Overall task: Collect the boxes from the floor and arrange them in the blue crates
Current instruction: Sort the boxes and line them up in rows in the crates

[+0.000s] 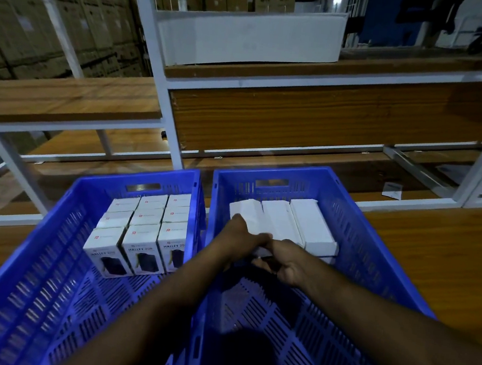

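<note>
We're leaning over two blue crates, and both hands are working inside the right crate [369, 239]. The left hand [240, 235] is lying on the leftmost box [245, 212] of the far row, fingers curving over its near end. The right hand [282, 262] is just beside it, knuckles up and fingers curled; whether its grip is on the small white edge [262, 252] showing between the hands, we cannot tell.

Here's the relation that counts: the boxes lie straight ahead of both hands, against the far wall, three side by side, with their long axes running away from us. The middle box [280, 221] and the right box [312, 224] are sitting apart from the hands, and the left hand is the nearer one to the row. We're judging that the box under the hands is being squared up against its neighbours, with open crate floor on our side for the next row.

The left crate [36, 251] is holding nine upright printed boxes [144, 226] in three rows at its far end, with its near half bare.

Both crates are sitting on a wooden counter [432, 259]. Beyond it we're seeing white shelf frames [154, 56], a white bin [247, 38] on a shelf and brown cartons [57, 32] stacked behind, all in dim light. No boxes on any floor are in view.
</note>
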A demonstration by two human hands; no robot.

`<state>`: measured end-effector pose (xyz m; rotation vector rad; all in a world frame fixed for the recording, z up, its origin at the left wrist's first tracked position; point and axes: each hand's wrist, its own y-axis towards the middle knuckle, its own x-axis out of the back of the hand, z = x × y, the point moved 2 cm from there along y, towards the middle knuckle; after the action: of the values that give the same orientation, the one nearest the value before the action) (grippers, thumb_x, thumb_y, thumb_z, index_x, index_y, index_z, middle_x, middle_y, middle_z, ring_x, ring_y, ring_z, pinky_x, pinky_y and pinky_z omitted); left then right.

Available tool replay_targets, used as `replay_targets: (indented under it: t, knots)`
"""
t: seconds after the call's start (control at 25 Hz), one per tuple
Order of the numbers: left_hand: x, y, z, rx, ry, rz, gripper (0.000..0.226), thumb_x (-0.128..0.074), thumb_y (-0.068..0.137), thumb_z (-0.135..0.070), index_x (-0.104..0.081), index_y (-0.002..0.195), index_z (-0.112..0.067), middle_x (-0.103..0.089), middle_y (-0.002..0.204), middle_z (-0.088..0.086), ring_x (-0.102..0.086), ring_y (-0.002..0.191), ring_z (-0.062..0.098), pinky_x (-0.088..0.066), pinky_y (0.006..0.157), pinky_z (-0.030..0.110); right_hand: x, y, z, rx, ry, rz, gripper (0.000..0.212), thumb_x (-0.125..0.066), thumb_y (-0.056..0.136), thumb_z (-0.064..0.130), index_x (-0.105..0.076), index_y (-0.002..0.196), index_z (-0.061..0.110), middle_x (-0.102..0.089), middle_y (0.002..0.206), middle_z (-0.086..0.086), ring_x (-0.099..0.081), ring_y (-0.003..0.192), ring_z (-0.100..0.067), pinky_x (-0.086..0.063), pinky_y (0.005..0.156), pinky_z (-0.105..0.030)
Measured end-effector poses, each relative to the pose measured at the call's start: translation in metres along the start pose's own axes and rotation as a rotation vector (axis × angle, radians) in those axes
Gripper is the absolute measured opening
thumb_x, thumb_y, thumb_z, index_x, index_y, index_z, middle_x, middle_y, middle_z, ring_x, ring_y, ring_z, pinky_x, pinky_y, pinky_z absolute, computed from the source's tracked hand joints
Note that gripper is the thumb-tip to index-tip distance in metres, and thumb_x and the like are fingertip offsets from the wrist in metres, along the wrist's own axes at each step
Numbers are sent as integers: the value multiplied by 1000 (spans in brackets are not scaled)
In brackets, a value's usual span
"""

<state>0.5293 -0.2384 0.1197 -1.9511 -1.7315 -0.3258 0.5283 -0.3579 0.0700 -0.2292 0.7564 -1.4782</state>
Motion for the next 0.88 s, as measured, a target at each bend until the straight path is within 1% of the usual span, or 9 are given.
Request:
replay_targets:
  t: [0.04,0.16,0.28,0.44,0.52,0.6,0.68,0.76,0.88]
  knots:
    - [-3,1,3,36,45,12,60,-77,85,-35,-50,129,-3,-64,123,13,-63,100,23,-55,78,33,-1,0,-3,-16,-28,-13,14,-55,96,-2,-59,105,-10,-67,81,-18,-66,67,-24,-56,46,-27]
    - [-5,4,5,82,111,45,56,-75,87,-35,-55,124,2,-67,110,13,-61,80,17,-48,58,22,-4,2,-7,-14,-48,-22,26,-48,97,-6,-52,123,-8,-63,89,-18,-64,70,-25,-57,47,-27]
    - [-7,5,3,123,95,48,50,-72,90,-31,-55,125,0,-65,118,12,-59,90,21,-48,70,25,-4,3,-8,21,-36,-56,33,-57,94,-2,-48,126,-5,-64,93,-18,-65,72,-25,-59,55,-29]
    - [-9,8,-3,172,109,78,52,-70,92,-32,-53,128,1,-62,128,16,-60,103,27,-48,79,29,-3,8,-18,15,-55,-57,30,-59,96,8,-50,123,0,-63,118,-18,-67,85,-24,-60,78,-33]
    - [-9,11,-5,174,156,79,59,-68,94,-33,-46,136,2,-54,138,16,-57,119,29,-45,84,29,1,11,-18,3,-124,-70,25,-57,97,7,-53,119,-5,-63,111,-18,-66,83,-25,-59,84,-38]
    - [-13,14,-5,179,233,102,67,-65,96,-35,-38,143,2,-45,147,17,-52,126,29,-43,87,29,9,16,-14,72,-419,-183,32,-57,95,9,-57,123,-7,-64,107,-20,-63,86,-27,-57,83,-39]
    - [-15,20,-6,184,330,139,58,-65,96,-35,-43,137,1,-51,138,18,-55,115,28,-43,85,30,12,14,-5,182,-706,-330,32,-58,92,14,-59,120,-2,-65,114,-19,-62,94,-29,-50,77,-34]
    - [-19,26,-6,189,420,181,49,-63,96,-36,-48,127,-1,-56,128,18,-56,106,26,-44,84,31,16,6,5,318,-845,-422,23,-61,90,16,-55,110,7,-62,105,-9,-59,91,-27,-43,71,-29]
    - [-26,34,-1,189,658,214,61,-51,103,-37,-33,144,3,-42,148,23,-47,132,34,-40,105,37,30,-4,24,615,-1037,-561,15,-57,89,12,-52,103,13,-55,104,-6,-54,98,-27,-44,74,-32]
